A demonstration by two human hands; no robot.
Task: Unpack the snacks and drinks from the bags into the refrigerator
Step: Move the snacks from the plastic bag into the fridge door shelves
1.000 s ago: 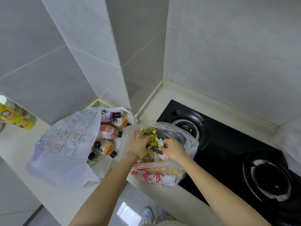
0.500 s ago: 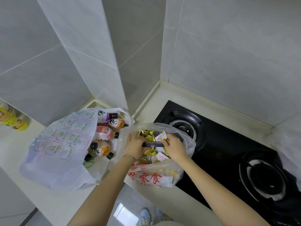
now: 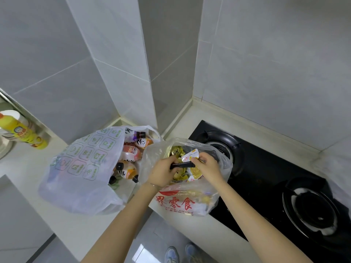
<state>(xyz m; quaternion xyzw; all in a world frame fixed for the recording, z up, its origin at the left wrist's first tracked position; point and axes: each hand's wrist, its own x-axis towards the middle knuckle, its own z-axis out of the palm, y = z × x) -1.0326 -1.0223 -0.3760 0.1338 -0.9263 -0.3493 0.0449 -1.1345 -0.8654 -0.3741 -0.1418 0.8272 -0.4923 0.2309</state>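
Left grip (image 3: 163, 173): fingers curled round black packet (image 3: 183, 165), left end.
Right grip (image 3: 209, 168): apparently pinching its right end.
Snack bag (image 3: 176, 204): frame centre, on surface (image 3: 28, 164); packet above its mouth.
Drinks bag (image 3: 81, 168): just left.

Home kitchen: gas hob (image 3: 281, 186), tiled walls (image 3: 266, 63), countertop (image 3: 62, 221).

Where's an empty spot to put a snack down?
Bare counter lies between the yellow bottle and the drinks bag, and along the wall behind the hob. It's crowded where the drinks bag meets the snack bag; left hand and right hand grip a black packet there.
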